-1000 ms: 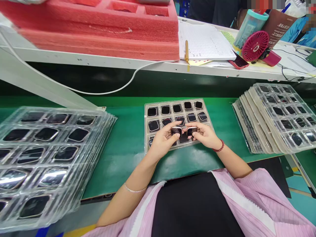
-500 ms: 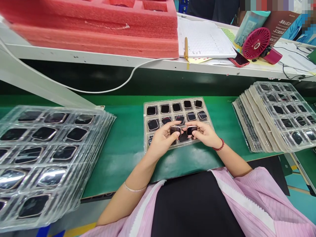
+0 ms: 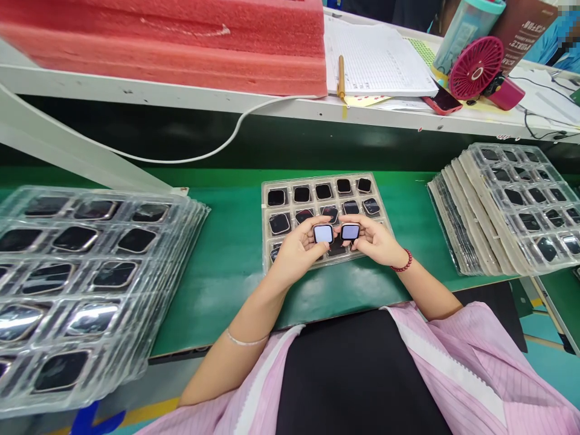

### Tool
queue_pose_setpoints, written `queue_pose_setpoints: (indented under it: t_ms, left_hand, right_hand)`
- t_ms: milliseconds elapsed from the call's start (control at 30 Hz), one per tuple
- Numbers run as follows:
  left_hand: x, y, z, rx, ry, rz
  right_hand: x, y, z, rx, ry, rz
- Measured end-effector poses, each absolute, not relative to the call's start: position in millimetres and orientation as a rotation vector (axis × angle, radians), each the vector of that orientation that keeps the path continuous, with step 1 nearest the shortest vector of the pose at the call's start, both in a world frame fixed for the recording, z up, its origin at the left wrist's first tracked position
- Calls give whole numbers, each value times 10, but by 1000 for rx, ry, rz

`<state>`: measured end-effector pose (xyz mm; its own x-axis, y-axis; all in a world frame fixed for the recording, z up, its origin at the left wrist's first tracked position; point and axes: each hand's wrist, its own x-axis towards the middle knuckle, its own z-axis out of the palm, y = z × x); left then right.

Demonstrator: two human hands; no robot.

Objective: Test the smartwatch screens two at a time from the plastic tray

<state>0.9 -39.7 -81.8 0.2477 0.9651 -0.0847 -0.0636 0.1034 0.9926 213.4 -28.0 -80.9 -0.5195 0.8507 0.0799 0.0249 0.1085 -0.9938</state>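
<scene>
My left hand (image 3: 298, 249) grips a square smartwatch without a strap (image 3: 323, 234), its screen glowing pale white. A second smartwatch (image 3: 350, 232), also lit, is pinched between the fingers and thumb of my right hand (image 3: 377, 241). The two watches are side by side, a small gap between them. Below both hands lies a clear plastic tray (image 3: 264, 211) with rows of dark-screened watches in its pockets. My hands cover part of its lower rows.
Stacked trays of watches stand at the left (image 3: 181, 254) and at the right (image 3: 471, 211) on the green bench (image 3: 217, 290). On the shelf above are red foam (image 3: 181, 54), papers (image 3: 376, 60), a pen (image 3: 341, 75), a phone (image 3: 444, 99), a pink fan (image 3: 476, 69) and a tumbler (image 3: 471, 30). A white cable (image 3: 226, 145) hangs below.
Both watch screens have gone from dark to lit white. My hands keep their hold in nearly the same place; the view has shifted slightly.
</scene>
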Motion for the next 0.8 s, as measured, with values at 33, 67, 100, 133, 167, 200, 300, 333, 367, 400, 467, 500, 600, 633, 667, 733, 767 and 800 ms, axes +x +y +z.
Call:
queue_pose_setpoints:
  t_ms: [33, 67, 100, 133, 167, 200, 300, 333, 367, 400, 467, 500, 600, 633, 667, 733, 767, 800]
  left_hand:
    - [9, -401, -816, 1203, 1009, 991]
    - [8, -404, -817, 1211, 999, 991]
    - [7, -407, -820, 1217, 987, 992]
    - [6, -410, -825, 1220, 976, 995]
    - [4, -411, -831, 1221, 967, 998]
    - [2, -412, -838, 1223, 961, 1000]
    - [-3, -410, -850, 1233, 953, 1006]
    - [-4, -409, -853, 1238, 950, 1008]
    - [-4, -408, -854, 1244, 947, 1010]
    - [-4, -408, -856, 1248, 946, 1012]
    - [-2, -409, -861, 1254, 946, 1021]
    - [-1, -412, -862, 1258, 951, 1025]
    - [0, -427, -857, 1281, 984, 1025]
    - [-1, -431, -851, 1291, 997, 1019]
    - [-4, -432, -843, 1298, 1006, 1011]
    - [-17, -424, -824, 1297, 1007, 1011]
    - [-28, -416, -814, 1289, 1006, 1012]
    - [-40, -407, -805, 1279, 1010, 1012]
  right_hand:
    - [2139, -277, -809, -871, -1691, 1480]
    - [2143, -275, -810, -877, -1697, 1469]
    - [2146, -273, -812, -884, -1703, 1458]
    - [2149, -271, -813, -888, -1709, 1448]
    - [2150, -270, -815, -889, -1712, 1439]
    - [2150, -269, -815, -887, -1715, 1432]
    - [2148, -271, -812, -872, -1720, 1429]
    - [2148, -272, -810, -872, -1718, 1431]
    - [2148, -273, -809, -878, -1714, 1435]
    - [2147, -275, -808, -891, -1708, 1439]
    - [2145, -280, -807, -922, -1692, 1440]
    - [2144, -284, -807, -930, -1685, 1437]
    - [2138, -297, -797, -915, -1678, 1426]
    - [2137, -300, -793, -908, -1681, 1428]
    - [2138, -300, -792, -904, -1684, 1436]
    - [2139, -291, -800, -907, -1673, 1463]
    - [2140, -281, -813, -912, -1652, 1478]
    - [2140, -269, -830, -914, -1621, 1490]
